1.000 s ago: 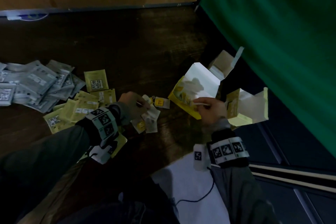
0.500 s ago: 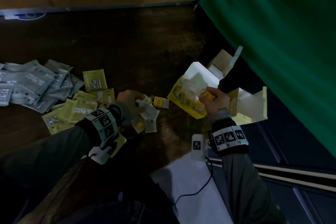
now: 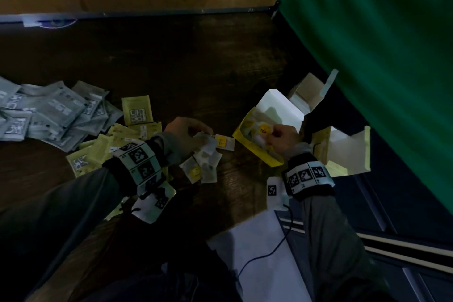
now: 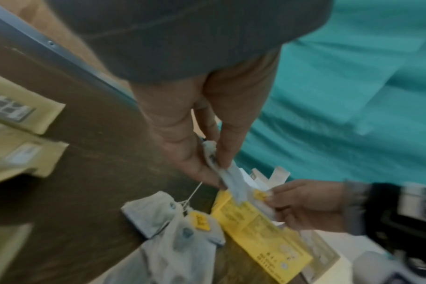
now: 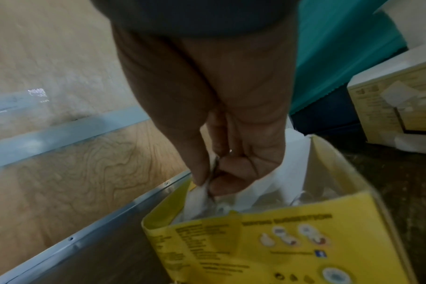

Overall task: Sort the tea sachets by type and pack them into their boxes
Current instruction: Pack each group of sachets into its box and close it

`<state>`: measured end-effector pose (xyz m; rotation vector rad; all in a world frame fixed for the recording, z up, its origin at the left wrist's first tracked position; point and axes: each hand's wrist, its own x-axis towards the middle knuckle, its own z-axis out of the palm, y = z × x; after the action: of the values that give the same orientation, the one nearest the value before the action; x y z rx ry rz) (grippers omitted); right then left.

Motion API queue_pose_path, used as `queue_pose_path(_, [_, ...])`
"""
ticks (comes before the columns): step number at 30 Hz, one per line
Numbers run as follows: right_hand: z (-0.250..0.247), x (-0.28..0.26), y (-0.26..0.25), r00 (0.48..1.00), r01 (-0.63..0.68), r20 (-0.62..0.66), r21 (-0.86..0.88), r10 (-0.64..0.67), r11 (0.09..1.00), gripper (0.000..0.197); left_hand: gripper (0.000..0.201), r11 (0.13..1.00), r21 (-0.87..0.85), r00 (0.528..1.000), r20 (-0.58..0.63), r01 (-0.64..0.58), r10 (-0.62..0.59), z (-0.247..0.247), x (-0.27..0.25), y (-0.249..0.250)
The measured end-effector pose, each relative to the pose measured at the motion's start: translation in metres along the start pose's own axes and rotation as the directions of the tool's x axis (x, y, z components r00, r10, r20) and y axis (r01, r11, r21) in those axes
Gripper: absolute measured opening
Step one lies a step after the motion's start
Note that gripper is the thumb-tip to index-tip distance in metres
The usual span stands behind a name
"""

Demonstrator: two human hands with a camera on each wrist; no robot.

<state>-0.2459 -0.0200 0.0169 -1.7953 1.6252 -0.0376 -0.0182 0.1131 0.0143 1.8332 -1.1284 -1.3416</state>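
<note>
An open yellow tea box (image 3: 255, 148) (image 5: 268, 244) (image 4: 260, 236) stands tilted near the table's right edge. My right hand (image 3: 282, 138) (image 5: 212, 184) pinches a white tea bag with a yellow tag (image 3: 264, 129) at the box's mouth. My left hand (image 3: 188, 132) (image 4: 214, 173) pinches another white tea bag (image 4: 231, 178) above a small heap of loose white tea bags with yellow tags (image 3: 206, 162) (image 4: 173, 226). Pale yellow-green sachets (image 3: 136, 111) and grey sachets (image 3: 44, 115) lie in piles further left.
A second open pale yellow box (image 3: 343, 152) (image 5: 397, 107) stands right of the yellow one, and a brown open carton (image 3: 308, 92) behind it. A green cloth (image 3: 380, 56) hangs at the right. The dark wooden table (image 3: 171, 61) ends at a metal strip (image 3: 147, 14).
My right hand has moved from the box's front wall up to its mouth, now with a yellow-tagged tea bag. My left hand stayed over the loose tea bags, lifting one.
</note>
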Motion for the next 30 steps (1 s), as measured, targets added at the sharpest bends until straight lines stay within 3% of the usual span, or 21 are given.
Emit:
queue_pose_path(3, [-0.001,0.006,-0.008,0.997,-0.068,0.027,0.004,0.068,0.998,0.011,0.018,0.998,-0.065,1.000,-0.015,-0.004,0.003,0.001,0.000,0.006])
queue_pose_path(5, [0.000,0.006,-0.009,0.996,-0.087,-0.018,-0.031,0.087,0.996,0.034,0.023,0.998,-0.053,0.999,-0.026,-0.025,0.024,0.002,0.001,0.010])
queue_pose_path(7, [-0.001,0.001,-0.013,0.991,0.001,-0.134,-0.048,-0.008,0.999,0.037,0.026,0.996,-0.080,0.999,-0.021,-0.027,0.025,0.003,0.002,0.014])
queue_pose_path(9, [0.002,-0.010,-0.021,0.979,0.124,-0.171,0.062,-0.112,0.990,0.025,0.026,0.993,-0.112,0.999,-0.019,-0.029,0.027,0.004,0.003,0.018])
queue_pose_path(11, [0.009,-0.021,-0.031,0.988,0.157,-0.049,0.214,-0.150,0.964,0.017,0.022,0.988,-0.145,0.999,-0.033,-0.045,0.041,0.006,0.003,0.021])
queue_pose_path(14, [0.020,-0.039,-0.044,0.963,-0.020,0.244,0.483,-0.113,0.875,0.024,0.019,0.978,-0.179,0.992,-0.075,-0.110,0.097,0.012,0.001,0.026])
queue_pose_path(16, [0.025,-0.046,-0.047,0.949,-0.064,0.290,0.554,-0.121,0.830,0.032,0.020,0.968,-0.193,0.985,-0.094,-0.159,0.143,0.015,0.001,0.029])
queue_pose_path(20, [0.031,-0.051,-0.046,0.972,-0.024,0.199,0.619,-0.127,0.785,0.022,0.022,0.970,-0.159,0.982,-0.083,-0.183,0.171,0.017,0.002,0.030])
queue_pose_path(24, [0.020,-0.053,-0.042,0.977,-0.009,0.174,0.621,-0.127,0.784,0.018,0.026,0.972,-0.209,0.993,-0.055,-0.109,0.100,0.014,0.006,0.022])
queue_pose_path(30, [-0.008,-0.052,-0.040,0.993,-0.013,0.092,0.690,-0.070,0.724,0.008,0.034,0.999,-0.029,0.999,0.004,-0.034,0.034,0.016,0.007,0.014])
